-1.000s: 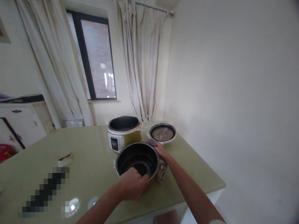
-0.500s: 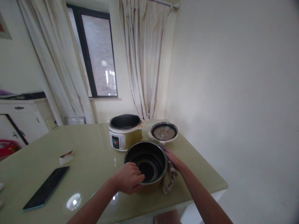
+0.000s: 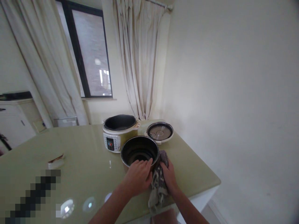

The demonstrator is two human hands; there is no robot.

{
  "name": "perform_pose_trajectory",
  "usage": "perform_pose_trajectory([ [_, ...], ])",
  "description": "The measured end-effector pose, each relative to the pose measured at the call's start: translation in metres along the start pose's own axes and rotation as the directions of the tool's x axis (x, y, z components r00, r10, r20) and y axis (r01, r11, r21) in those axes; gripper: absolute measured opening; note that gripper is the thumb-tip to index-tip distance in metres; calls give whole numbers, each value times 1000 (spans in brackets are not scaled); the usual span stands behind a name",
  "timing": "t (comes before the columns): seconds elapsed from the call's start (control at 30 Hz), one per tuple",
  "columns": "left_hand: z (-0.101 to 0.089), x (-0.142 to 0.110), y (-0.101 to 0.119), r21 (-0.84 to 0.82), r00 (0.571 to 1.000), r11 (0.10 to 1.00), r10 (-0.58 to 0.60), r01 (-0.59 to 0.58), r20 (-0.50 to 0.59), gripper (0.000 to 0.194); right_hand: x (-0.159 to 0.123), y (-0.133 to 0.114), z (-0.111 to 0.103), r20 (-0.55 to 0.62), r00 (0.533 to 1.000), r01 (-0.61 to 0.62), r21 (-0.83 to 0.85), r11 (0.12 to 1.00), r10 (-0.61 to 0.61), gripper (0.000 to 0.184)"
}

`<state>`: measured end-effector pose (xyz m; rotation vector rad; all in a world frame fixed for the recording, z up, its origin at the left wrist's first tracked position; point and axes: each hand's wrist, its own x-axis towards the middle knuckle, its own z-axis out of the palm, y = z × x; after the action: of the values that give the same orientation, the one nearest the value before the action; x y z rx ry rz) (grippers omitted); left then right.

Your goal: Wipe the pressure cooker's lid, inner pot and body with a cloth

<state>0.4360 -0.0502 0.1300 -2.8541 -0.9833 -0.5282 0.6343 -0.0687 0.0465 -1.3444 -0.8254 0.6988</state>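
The dark inner pot (image 3: 127, 149) of a cooker stands on the table with its open mouth upward. My left hand (image 3: 139, 175) is closed over its near rim, fingers bent toward the inside and the thumb hidden or hard to make out. Beside the pot's right wall, my right hand (image 3: 170, 176) grips a bunched grey-brown patterned cloth (image 3: 158, 183), which hangs down toward the table's front edge. Just behind the pot is the cooker body (image 3: 121, 138), white and yellow-green with a button panel. Its round lid (image 3: 161, 130) lies underside up to the right.
On the left of the glossy green table (image 3: 86, 155) lie a small white packet (image 3: 56, 161) and a dark flat object (image 3: 32, 197), blurred out. A bare wall (image 3: 229, 93) runs along the right, and curtains (image 3: 140, 62) hang behind.
The right hand has drawn the cloth back and down from the pot's far right side. My left hand has shifted right along the near rim. The view has turned slightly right.
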Motion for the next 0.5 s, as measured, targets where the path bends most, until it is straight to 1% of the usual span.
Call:
perform_pose_trajectory([
  [0.03,8,5,7,23,998,998,-54,54,-15,28,1,-1,6,-25,1000,-5,-2,1000,5,56],
  [0.07,15,8,10,47,995,995,-89,91,-40,22,2,-1,9,-35,999,-10,-5,1000,10,56],
  [0.13,24,6,6,78,988,990,-107,116,-112,21,7,3,9,-21,1000,-18,-13,1000,18,55],
  [0.23,24,-11,-20,66,975,997,-16,31,-221,27,25,7,-1,62,998,24,-30,999,-22,50],
  [0.33,13,-33,-49,16,958,996,91,-90,-272,35,57,1,-2,195,978,95,-72,993,-79,48],
  [0.4,6,-44,-59,-18,948,989,135,-146,-288,36,81,-5,8,330,941,115,-91,989,-79,46],
  [0.43,5,-48,-60,-37,946,985,150,-168,-288,35,93,-8,16,383,921,112,-90,990,-70,42],
  [0.5,4,-55,-56,-79,942,974,183,-213,-282,34,115,-14,37,470,881,95,-83,992,-45,33],
])
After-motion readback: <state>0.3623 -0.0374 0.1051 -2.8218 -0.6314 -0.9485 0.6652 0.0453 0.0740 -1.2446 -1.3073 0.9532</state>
